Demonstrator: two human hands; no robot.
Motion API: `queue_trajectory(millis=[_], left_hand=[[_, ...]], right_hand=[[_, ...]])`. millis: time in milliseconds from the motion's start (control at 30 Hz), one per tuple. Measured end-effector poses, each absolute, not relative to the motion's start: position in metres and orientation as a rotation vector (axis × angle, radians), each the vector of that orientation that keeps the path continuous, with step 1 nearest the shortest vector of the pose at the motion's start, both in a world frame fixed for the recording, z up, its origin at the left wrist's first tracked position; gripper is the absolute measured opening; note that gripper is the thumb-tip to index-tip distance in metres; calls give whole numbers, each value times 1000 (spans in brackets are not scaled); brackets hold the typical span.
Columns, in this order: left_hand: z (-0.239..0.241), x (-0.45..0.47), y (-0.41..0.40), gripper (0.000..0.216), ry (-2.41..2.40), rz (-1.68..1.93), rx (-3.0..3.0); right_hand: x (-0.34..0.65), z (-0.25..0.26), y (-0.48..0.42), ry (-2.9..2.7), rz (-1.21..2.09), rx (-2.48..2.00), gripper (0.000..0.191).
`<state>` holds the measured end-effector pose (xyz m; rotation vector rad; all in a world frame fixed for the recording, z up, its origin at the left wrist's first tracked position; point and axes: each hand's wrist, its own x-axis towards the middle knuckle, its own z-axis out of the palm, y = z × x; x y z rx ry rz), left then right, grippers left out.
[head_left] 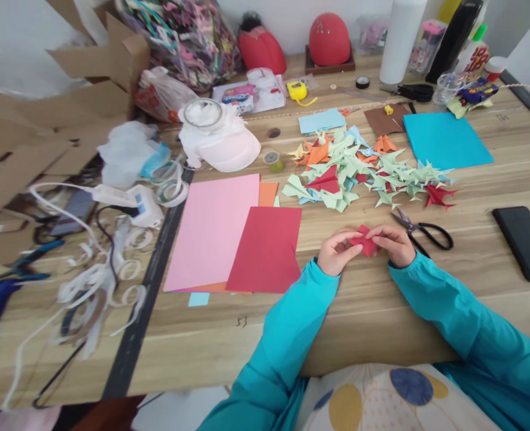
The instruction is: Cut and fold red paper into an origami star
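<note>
A small folded red paper piece (364, 239) sits between both my hands just above the wooden table (364, 311). My left hand (335, 252) pinches its left side, fingers closed on it. Its right side is pinched by my right hand (395, 244). Both arms wear teal sleeves. A red paper sheet (267, 248) lies just left of my left hand, overlapping a pink sheet (213, 227) and an orange one (268, 193). A pile of folded paper cranes (359, 170) in green, orange and red lies beyond my hands.
Black-handled scissors (422, 228) lie right of my right hand. A black phone (526, 242) rests at the right edge. A blue sheet (444, 140), a white cap (220, 143), tape rolls (171, 188), cardboard (45, 137) and cables crowd the back and left.
</note>
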<state>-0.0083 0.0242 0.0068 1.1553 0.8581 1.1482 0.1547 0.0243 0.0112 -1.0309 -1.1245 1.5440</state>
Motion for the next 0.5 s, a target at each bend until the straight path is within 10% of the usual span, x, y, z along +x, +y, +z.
queue_trajectory(millis=[500], left_hand=[[1,-6,26,19,1014,1212,1003]], right_hand=[[149,21,21,-1185,1558,-1027,23]])
